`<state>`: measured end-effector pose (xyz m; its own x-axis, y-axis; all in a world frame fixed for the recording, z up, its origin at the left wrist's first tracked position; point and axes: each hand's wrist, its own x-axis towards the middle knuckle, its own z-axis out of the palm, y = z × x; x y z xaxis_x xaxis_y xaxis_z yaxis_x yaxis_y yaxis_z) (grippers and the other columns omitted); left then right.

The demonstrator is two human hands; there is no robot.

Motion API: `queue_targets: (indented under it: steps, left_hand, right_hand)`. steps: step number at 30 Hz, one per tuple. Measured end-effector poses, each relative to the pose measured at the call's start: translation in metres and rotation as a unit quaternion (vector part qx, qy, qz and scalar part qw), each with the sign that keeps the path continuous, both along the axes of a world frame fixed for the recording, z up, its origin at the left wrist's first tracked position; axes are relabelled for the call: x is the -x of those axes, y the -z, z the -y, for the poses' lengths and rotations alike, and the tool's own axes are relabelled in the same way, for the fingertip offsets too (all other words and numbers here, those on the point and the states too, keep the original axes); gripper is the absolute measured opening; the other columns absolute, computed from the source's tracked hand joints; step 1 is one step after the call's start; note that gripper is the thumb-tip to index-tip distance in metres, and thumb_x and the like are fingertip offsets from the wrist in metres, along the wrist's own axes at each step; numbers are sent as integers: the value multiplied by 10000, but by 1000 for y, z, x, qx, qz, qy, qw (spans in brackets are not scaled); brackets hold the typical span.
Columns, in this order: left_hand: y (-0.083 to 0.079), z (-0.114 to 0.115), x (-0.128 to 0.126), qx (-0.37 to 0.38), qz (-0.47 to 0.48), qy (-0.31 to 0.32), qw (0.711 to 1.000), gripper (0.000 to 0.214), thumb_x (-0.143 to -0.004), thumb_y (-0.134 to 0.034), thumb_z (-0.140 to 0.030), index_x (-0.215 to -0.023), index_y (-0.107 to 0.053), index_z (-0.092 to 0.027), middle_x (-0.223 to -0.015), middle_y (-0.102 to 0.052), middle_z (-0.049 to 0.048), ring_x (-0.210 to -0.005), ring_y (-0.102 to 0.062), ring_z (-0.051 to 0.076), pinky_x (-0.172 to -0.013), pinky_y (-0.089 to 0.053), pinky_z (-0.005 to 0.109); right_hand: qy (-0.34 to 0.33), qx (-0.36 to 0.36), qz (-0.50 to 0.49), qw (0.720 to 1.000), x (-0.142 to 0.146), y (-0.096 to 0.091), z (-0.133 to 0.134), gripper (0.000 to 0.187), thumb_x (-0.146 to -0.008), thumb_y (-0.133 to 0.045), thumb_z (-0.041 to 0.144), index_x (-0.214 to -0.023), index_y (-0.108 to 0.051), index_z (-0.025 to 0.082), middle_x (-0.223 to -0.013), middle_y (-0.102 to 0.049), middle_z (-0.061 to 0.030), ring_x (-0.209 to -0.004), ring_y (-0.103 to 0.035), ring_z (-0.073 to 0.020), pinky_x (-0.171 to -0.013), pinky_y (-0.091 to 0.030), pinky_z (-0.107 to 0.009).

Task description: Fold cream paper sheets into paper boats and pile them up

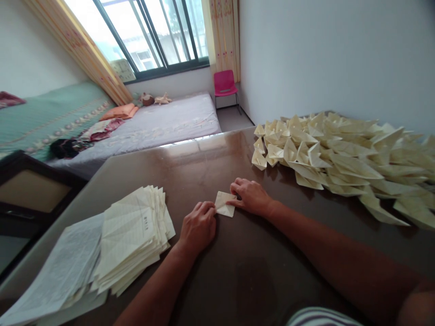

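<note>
Writing: fine grey print covers the loose pile of flat white paper sheets (57,271), farthest left of the fingers, and is too small to read. A short dark mark on the top sheet of the fanned stack of cream square paper sheets (132,235) is also unreadable.
Stack: it overlaps the white pile and lies well to the left of the left fingertips, touching neither hand.
Left hand (199,226): knuckles up and fingers (207,209) curled in tight. Thumb and forefinger are closed on the left corner of the small folded piece of cream paper (224,203).
Folded piece: flat, sharply creased and roughly four-cornered, with one layer lapped over another. It lies on the glossy dark brown wooden table (238,271) between the two sets of fingertips and touches both.
Right hand (249,195): palm down, fingers (238,186) bent and slightly apart, closed round nothing. The tips press on the piece's right edge.
Right of the fingers: a big heap of folded cream paper boats (340,154), well apart from the right hand.
Beyond the fingers: a pink plastic chair (224,83) stands against the wall.
</note>
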<state>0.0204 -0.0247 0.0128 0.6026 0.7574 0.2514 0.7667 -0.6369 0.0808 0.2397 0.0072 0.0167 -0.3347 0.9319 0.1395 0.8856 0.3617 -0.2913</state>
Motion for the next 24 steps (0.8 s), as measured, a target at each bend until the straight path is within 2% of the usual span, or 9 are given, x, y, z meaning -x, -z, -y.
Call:
queue_targets:
  steps: [2,4,8,11,15,18,21,24]
  left_hand:
    - [2,-2,0,11,21,8,1000,164,-816,-463,-92,-846,-591,-189,-981,-622,47,-907,-544,188,-786,-493,306]
    - [3,-2,1,19,31,14,999,159,-808,-458,-85,-825,-580,-186,-942,-613,51,-885,-542,192,-793,-491,316]
    - [6,-2,2,19,67,16,997,163,-829,-462,-96,-869,-586,-193,-958,-608,49,-906,-560,189,-809,-494,311]
    - [7,-2,1,-23,131,-6,991,183,-888,-471,-160,-1027,-581,-205,-1074,-593,61,-970,-578,178,-836,-499,286]
    - [8,-3,1,-74,169,-28,982,322,-914,-503,-237,-1234,-506,-206,-1169,-574,91,-1031,-573,191,-861,-497,288]
    - [8,-5,4,-42,175,-4,984,226,-920,-493,-230,-1133,-568,-237,-1030,-629,47,-961,-581,184,-852,-488,298]
    - [11,-8,6,17,253,-16,967,126,-923,-484,-225,-997,-586,-223,-962,-628,28,-883,-597,149,-804,-491,260]
    - [15,-10,4,76,332,-47,939,92,-911,-513,-250,-984,-550,-207,-912,-633,11,-798,-618,122,-746,-499,226]
  right_hand:
    - [13,15,-26,999,4,3,0,319,-790,-637,514,-803,-609,196,-916,-614,-44,-827,-571,-172,-639,-361,-252]
    - [26,53,-98,993,7,7,-1,277,-764,-677,453,-762,-599,187,-859,-618,-28,-759,-564,-147,-615,-367,-240]
    - [19,107,-307,945,15,9,-2,178,-796,-629,341,-780,-592,167,-699,-606,14,-632,-541,-108,-576,-399,-217]
    - [-3,74,-391,917,20,5,2,132,-812,-600,296,-822,-615,166,-706,-618,16,-630,-547,-104,-590,-428,-215]
    - [-86,-30,-362,928,26,-1,11,82,-826,-604,239,-835,-671,192,-801,-634,-7,-733,-564,-119,-709,-451,-240]
    - [-145,-73,-325,932,27,-1,15,89,-841,-611,246,-895,-678,221,-865,-643,-21,-839,-566,-144,-802,-449,-272]
    - [-142,-81,-315,935,26,3,13,116,-828,-639,260,-932,-641,210,-898,-652,-26,-899,-558,-163,-851,-440,-302]
    - [-121,-35,-338,933,22,11,6,148,-805,-660,263,-928,-615,192,-910,-655,-21,-853,-576,-152,-787,-458,-281]
